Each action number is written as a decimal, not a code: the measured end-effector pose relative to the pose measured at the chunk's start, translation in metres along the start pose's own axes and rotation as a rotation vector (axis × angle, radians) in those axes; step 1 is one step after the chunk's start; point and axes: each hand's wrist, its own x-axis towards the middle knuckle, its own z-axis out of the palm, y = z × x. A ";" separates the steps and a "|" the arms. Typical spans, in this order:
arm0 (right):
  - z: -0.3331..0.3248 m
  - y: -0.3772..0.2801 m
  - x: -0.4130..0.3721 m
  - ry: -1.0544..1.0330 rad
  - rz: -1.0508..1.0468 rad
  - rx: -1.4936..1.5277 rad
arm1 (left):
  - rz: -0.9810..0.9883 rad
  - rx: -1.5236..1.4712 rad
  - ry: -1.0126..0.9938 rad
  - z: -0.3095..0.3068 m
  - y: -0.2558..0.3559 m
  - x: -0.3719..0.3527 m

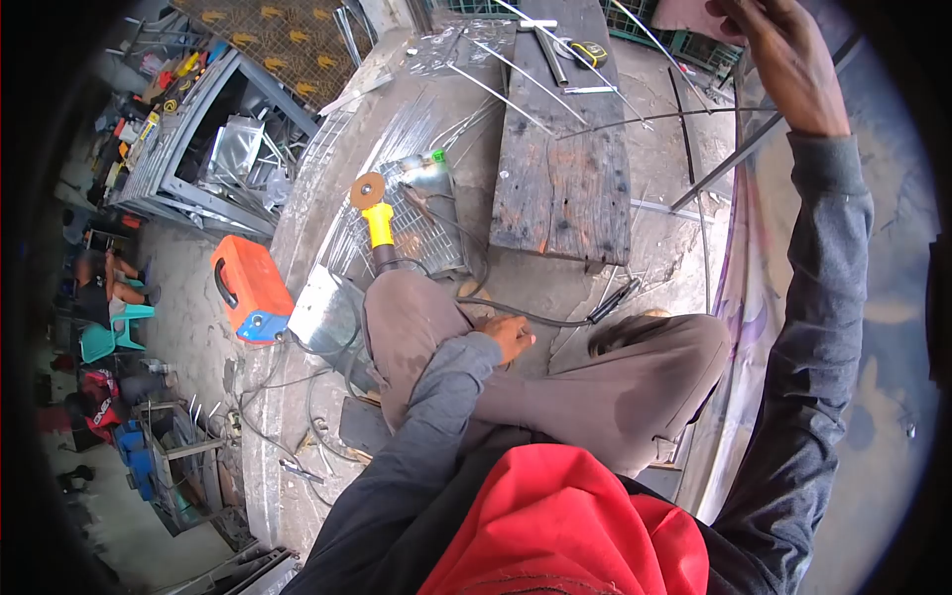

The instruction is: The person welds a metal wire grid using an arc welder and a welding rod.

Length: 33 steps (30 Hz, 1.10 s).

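My left hand point(508, 337) rests by my shin with its fingers loosely bent and partly apart; I see nothing in it. Raised at the top right, my right hand point(788, 74) has its fingers apart near a pink cloth point(684, 15); the top edge of the view cuts off some fingers. A thin dark rod point(684, 113) runs toward the right wrist. Beyond my knee stands a yellow angle grinder point(378, 223) with a brown disc point(368, 188) facing up. A black welding electrode holder point(615, 300) lies on the floor, its cable running past my left hand.
A weathered wooden plank point(560, 198) carries a tape measure point(592, 54), a T-shaped metal tool point(545, 55) and thin rods. An orange and blue machine point(253, 288) stands left, among cables. Metal scraps fill a grey frame point(238, 149). Another person point(104, 283) sits far left.
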 end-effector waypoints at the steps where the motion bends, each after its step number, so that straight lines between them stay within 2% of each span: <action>1: 0.007 -0.001 -0.006 -0.057 -0.149 -0.072 | -0.004 -0.022 0.002 0.000 0.000 0.000; 3: 0.033 -0.031 -0.059 -0.161 -0.343 -0.431 | 0.026 -0.014 0.014 -0.001 0.000 0.001; 4: 0.057 -0.032 -0.094 -0.208 -0.300 -0.361 | 0.050 0.002 0.021 0.001 -0.001 0.000; 5: 0.076 -0.024 -0.133 -0.310 -0.267 -0.480 | 0.051 -0.001 0.020 0.001 0.000 -0.001; 7: 0.112 -0.007 -0.204 -0.443 -0.172 -0.465 | 0.015 0.095 -0.128 0.000 0.007 -0.006; 8: 0.128 0.008 -0.235 -0.449 -0.155 -0.500 | 0.015 0.088 -0.129 -0.001 0.012 -0.010; 10: 0.147 0.034 -0.274 -0.519 -0.166 -0.557 | 0.107 0.314 -0.458 -0.003 0.024 -0.021; 11: 0.152 0.042 -0.285 -0.522 -0.154 -0.554 | 0.107 0.314 -0.470 -0.004 0.028 -0.025; 14: 0.160 0.058 -0.292 -0.517 -0.099 -0.602 | 0.017 0.253 -0.539 -0.011 0.033 -0.021; 16: 0.163 0.064 -0.290 -0.498 -0.069 -0.607 | -0.032 0.257 -0.505 -0.007 0.032 -0.014; 22: 0.168 0.058 -0.283 -0.390 -0.060 -0.597 | -0.035 0.229 -0.334 0.000 0.021 -0.009; 27: 0.170 0.064 -0.279 -0.287 -0.056 -0.589 | -0.048 0.227 -0.289 -0.001 0.020 -0.006; 33: 0.174 0.067 -0.280 -0.300 -0.041 -0.567 | -0.042 0.229 -0.280 -0.002 0.017 -0.001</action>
